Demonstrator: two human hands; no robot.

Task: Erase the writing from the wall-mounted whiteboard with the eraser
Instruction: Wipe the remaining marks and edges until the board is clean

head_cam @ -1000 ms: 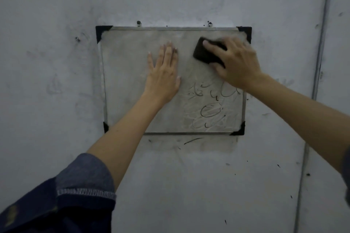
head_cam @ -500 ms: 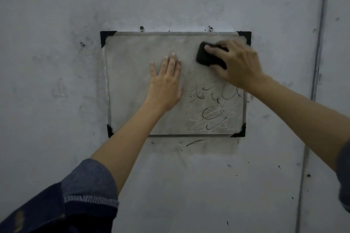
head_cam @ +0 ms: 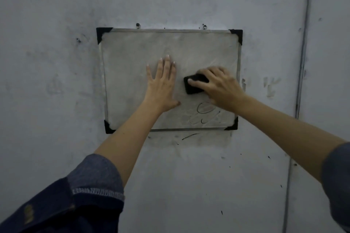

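The right hand (head_cam: 221, 87), gripping the eraser (head_cam: 194, 84), is sweeping down from the whiteboard (head_cam: 132, 81)'s top corner, clearing upper writing while the flat left hand (head_cam: 161, 85) is steadying; lower scribbles (head_cam: 205, 112) remain.

The left hand (head_cam: 162, 83) lies flat mid-whiteboard (head_cam: 132, 58), just left of the eraser (head_cam: 193, 87) — blocking a leftward sweep. Open board surface lies above both hands and at far left; remaining writing (head_cam: 205, 112) sits lower right, beside the black corner cap (head_cam: 233, 126).
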